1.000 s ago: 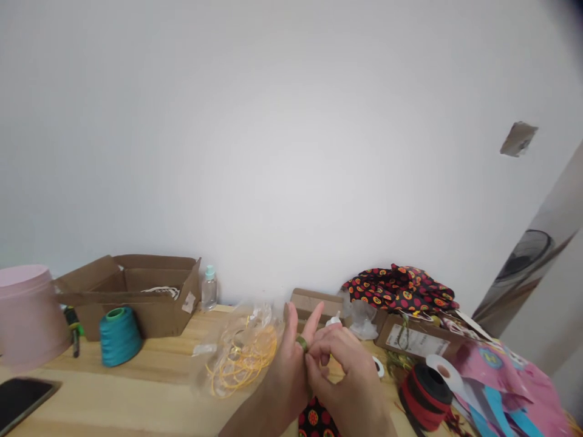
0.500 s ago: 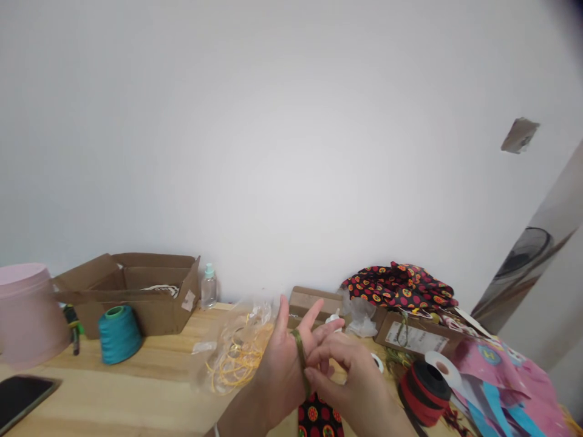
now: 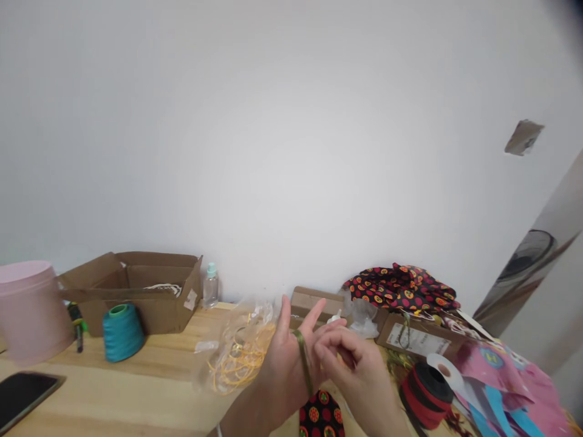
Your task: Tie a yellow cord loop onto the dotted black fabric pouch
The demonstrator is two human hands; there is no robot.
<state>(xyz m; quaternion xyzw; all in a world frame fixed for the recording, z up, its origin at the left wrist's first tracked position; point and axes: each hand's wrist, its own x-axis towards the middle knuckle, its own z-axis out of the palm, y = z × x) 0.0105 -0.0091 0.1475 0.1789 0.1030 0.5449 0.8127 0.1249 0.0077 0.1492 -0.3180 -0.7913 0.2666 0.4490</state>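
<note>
My left hand (image 3: 291,358) is turned palm up with thumb and index finger stretched apart. An olive-green ribbon (image 3: 304,361) passes over it beside the index finger and runs down across the palm. At the ribbon's lower end is a black fabric piece (image 3: 321,416) with red and orange round motifs, cut off by the bottom edge of the view. My right hand (image 3: 357,370) is close against the left fingers, its thumb and fingertips pinched together. Whatever lies in that pinch is hidden. The lower fingers of my left hand are partly covered.
A clear bag of yellow cord (image 3: 239,364) lies left of my hands. Farther left are a teal thread cone (image 3: 122,334), a cardboard box (image 3: 150,309), a pink bucket (image 3: 34,315) and a phone (image 3: 27,397). At right are a red-black ribbon roll (image 3: 426,394) and patterned cloth (image 3: 403,288).
My right fingertips have moved up and right, off the green ribbon on the palm. More of the ribbon and of the patterned fabric shows now. The left hand keeps its pose.
</note>
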